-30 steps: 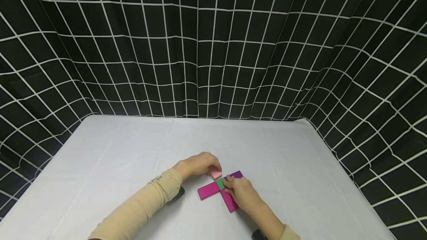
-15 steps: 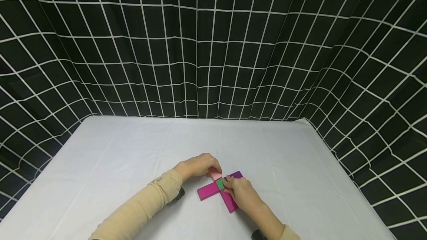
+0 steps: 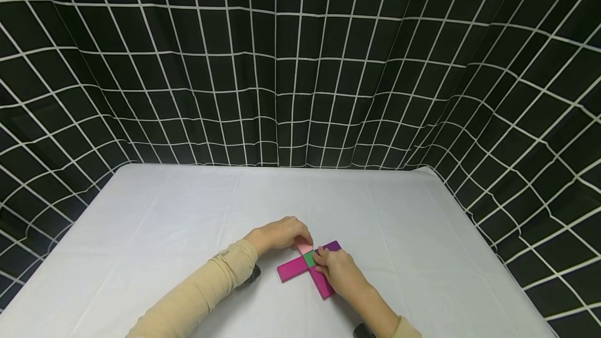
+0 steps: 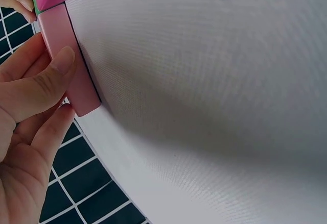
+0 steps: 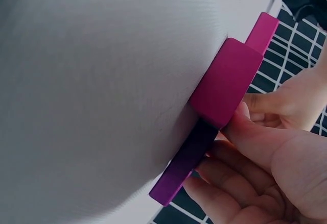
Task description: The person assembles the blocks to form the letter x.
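My left hand (image 3: 280, 231) pinches a light pink block (image 4: 86, 89), thumb on one side and fingers on the other. In the head view the pink block's near end touches a small green piece (image 3: 309, 258). From the green piece a magenta block (image 3: 292, 269) extends to the left and a second magenta block (image 3: 322, 283) toward the front. A purple block (image 5: 176, 175) points back right. My right hand (image 3: 345, 274) grips near the centre, fingers along the purple block and thumb tip against the front magenta block. Fingers partly hide the green piece and the purple block.
The blocks lie flat on a white-covered table (image 3: 188, 197). A black curtain with a white grid (image 3: 263, 77) surrounds its back and sides. Dark wrist-worn devices (image 3: 253, 274) show below the forearms.
The pink block has shifted slightly toward the front. A gap between it and the green piece has closed. My right hand has stayed in place.
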Demonstrator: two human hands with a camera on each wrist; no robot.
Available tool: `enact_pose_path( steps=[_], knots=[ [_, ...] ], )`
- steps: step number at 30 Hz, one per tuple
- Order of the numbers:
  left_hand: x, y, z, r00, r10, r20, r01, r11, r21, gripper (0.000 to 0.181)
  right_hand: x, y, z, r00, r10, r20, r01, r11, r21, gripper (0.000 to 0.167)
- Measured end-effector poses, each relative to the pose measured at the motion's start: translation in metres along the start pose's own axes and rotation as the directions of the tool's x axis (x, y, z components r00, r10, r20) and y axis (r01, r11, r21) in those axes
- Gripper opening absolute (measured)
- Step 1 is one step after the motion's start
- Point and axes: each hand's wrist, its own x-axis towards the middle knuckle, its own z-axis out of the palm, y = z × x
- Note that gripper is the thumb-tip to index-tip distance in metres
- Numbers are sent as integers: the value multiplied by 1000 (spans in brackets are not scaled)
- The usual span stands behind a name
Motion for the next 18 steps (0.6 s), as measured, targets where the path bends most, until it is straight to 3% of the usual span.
enact_pose_path(
  steps=[18],
  knots=[
    [-2,0,1,1000,7,-6,-7,1000,-6,31,1,0,1,1000,-8,-20,8,1000,-10,25]
  ],
)
